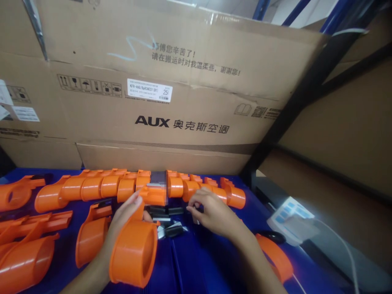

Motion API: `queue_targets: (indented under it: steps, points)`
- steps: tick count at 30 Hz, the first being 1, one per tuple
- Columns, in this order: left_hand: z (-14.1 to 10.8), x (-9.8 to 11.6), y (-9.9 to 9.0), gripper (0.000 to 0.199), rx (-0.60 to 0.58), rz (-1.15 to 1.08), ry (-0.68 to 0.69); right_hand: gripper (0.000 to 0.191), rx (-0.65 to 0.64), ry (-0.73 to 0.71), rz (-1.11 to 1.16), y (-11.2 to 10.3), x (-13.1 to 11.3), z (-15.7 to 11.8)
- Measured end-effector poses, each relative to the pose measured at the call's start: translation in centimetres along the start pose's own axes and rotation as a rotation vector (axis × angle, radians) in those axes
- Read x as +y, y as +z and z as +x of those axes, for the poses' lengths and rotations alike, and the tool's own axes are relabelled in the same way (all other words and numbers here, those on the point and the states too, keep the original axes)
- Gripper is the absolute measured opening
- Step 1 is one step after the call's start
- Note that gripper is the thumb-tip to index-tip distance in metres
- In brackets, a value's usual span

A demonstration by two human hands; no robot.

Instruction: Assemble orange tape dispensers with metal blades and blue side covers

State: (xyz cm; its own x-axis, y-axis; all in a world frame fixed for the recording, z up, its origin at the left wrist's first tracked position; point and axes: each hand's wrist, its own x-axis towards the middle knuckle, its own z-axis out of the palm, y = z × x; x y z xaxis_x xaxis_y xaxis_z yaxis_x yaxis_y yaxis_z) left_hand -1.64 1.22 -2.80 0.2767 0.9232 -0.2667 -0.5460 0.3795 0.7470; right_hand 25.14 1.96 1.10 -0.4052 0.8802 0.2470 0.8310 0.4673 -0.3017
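One orange ring-ended part [134,253] is clamped in the left hand [122,216]; apart from it, the right hand [211,211] pinches a small item [196,219], mostly hidden. That fingertip hold could let it slip among the black pieces [174,231]. The toothed metal strip [161,219] might nick a finger; a wide swing could topple the orange row [92,188]. Blue worktop [196,257] below, AUX cardboard [190,98] behind, dark frame [290,94] to the right.

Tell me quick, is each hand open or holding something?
Left hand: closed, holding an orange dispenser.
Right hand: fingers curled closed; can't tell if they hold anything.
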Motion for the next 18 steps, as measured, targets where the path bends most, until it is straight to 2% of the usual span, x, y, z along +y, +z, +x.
queue_targets:
  steps: [5,7,10,13,18]
  points:
    - [0.6,0.7,-0.3,0.052,-0.065,0.152,-0.046,0.017,-0.029,0.020,-0.050,1.1,0.4,-0.1]
    - [0.7,0.6,-0.4,0.057,-0.051,0.158,-0.010,0.008,-0.019,0.036,-0.044,1.5,0.4,-0.2]
    - [0.6,0.1,-0.3,0.064,0.000,0.171,0.073,0.019,-0.029,0.020,-0.028,1.9,0.2,-0.2]
    - [0.8,-0.2,-0.4,0.068,0.026,0.224,0.148,0.019,-0.046,-0.003,-0.037,2.3,0.1,-0.1]
    - [0.9,-0.1,-0.3,0.072,0.022,0.272,0.153,0.017,-0.036,-0.004,-0.034,2.5,-0.1,0.0]
